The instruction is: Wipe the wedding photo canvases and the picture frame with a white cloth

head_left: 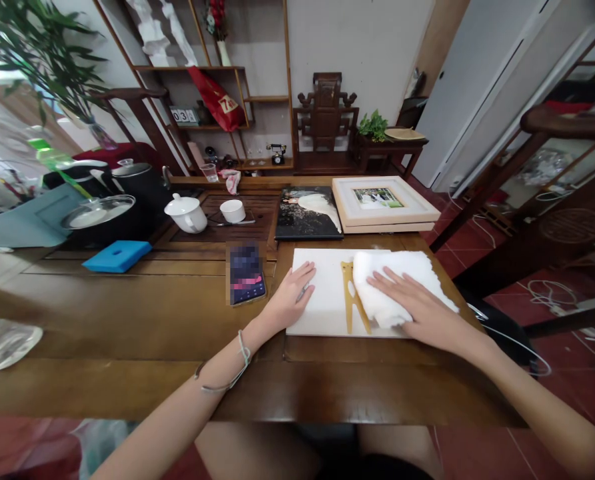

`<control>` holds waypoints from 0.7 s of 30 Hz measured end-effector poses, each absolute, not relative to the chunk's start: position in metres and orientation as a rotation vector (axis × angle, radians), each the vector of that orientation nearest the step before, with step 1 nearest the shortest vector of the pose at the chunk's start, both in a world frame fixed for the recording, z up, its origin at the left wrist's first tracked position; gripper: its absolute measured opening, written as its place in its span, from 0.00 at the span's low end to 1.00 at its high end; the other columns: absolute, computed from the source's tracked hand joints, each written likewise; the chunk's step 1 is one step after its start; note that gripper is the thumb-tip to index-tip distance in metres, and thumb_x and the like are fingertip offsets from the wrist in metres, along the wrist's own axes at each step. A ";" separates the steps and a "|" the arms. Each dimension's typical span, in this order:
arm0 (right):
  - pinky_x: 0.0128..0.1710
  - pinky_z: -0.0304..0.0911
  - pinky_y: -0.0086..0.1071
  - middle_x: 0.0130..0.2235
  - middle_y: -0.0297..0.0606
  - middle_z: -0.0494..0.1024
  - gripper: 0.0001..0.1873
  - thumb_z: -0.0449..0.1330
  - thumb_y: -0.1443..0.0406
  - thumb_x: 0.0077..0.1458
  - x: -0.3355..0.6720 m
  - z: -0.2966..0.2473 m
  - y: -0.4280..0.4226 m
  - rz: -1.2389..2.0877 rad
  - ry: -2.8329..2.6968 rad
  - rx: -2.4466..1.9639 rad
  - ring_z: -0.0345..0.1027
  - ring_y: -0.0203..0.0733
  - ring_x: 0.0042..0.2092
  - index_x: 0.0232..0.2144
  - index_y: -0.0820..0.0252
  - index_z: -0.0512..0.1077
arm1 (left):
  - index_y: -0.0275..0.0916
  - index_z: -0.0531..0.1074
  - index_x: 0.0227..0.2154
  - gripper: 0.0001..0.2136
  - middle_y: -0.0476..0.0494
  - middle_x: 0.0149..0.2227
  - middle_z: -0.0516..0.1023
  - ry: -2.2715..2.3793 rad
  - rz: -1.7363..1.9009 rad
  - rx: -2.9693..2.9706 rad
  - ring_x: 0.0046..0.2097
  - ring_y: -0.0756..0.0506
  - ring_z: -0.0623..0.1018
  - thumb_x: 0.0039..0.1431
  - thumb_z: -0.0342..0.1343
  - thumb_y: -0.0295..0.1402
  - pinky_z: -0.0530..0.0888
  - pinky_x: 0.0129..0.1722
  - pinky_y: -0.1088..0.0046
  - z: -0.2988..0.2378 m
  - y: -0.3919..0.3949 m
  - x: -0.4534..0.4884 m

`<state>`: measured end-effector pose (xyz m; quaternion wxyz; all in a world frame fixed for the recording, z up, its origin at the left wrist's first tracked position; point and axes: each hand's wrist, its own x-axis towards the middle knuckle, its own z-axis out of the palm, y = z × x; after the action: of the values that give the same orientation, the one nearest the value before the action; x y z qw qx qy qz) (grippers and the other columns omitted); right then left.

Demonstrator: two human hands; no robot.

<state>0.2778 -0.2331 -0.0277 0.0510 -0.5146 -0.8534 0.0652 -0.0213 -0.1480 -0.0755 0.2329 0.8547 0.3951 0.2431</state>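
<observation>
A white rectangular board (322,317) lies on the table in front of me, with a flat gold shape (349,300) that has a long slit and small cut-outs on its face. At the board's left edge rests my left hand (293,293), open, fingers stretched over the white surface. My right hand (407,300) lies flat and open on a folded white towel (422,267), fingers spread. The towel covers the board's right part and hides some of the gold shape's right side.
A phone (247,277) lies left of the board. Behind it are a dark photo book (302,230) and a framed picture (347,213). A white lidded cup (187,215), a small white bowl (233,211) and a blue block (117,256) sit farther left.
</observation>
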 end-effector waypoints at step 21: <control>0.65 0.47 0.55 0.70 0.42 0.50 0.50 0.52 0.72 0.42 0.248 -0.036 -0.297 -0.101 -2.551 -1.670 0.35 0.53 0.70 0.69 0.60 0.44 | 0.35 0.65 0.60 0.21 0.34 0.65 0.63 1.098 0.673 2.367 0.68 0.39 0.60 0.67 0.44 0.34 0.54 0.68 0.50 -0.077 -0.146 -0.023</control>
<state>0.2480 -0.2974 -0.0360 0.0456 -0.5468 -0.8354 -0.0330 -0.0231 -0.1464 -0.0768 0.2214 0.8566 0.3975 0.2434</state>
